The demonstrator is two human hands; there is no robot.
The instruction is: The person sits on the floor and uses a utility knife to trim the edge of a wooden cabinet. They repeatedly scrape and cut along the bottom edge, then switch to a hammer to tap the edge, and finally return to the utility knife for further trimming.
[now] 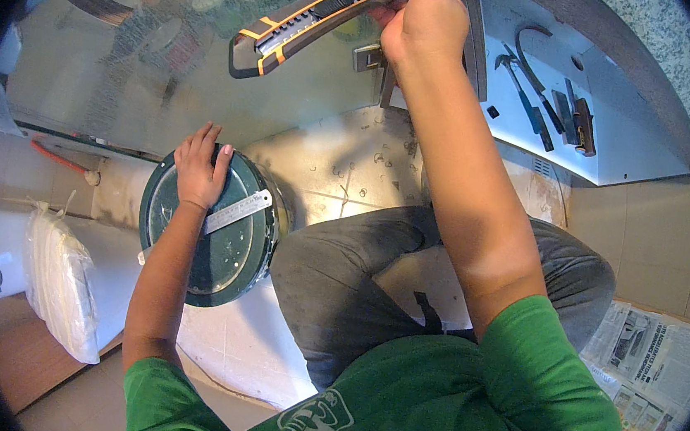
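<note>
My right hand (430,26) is raised high, its fingers wrapped round a black and orange utility knife (318,15) that points left, close to the camera. No bare blade shows clearly. On the dark green lid of a bucket (227,275), my left hand (200,167) lies with its fingers stretched out over the far rim. A steel ruler (237,212) lies slantwise across that lid, partly covered by my left forearm.
A large glass pane (305,112) stands ahead, with containers behind it. On the right, a shelf (628,118) holds a hammer (530,100) and other tools. Curled scraps litter the tiled floor (341,165). A white wrapped bundle (64,284) is at left; newspaper (655,362) lies at right.
</note>
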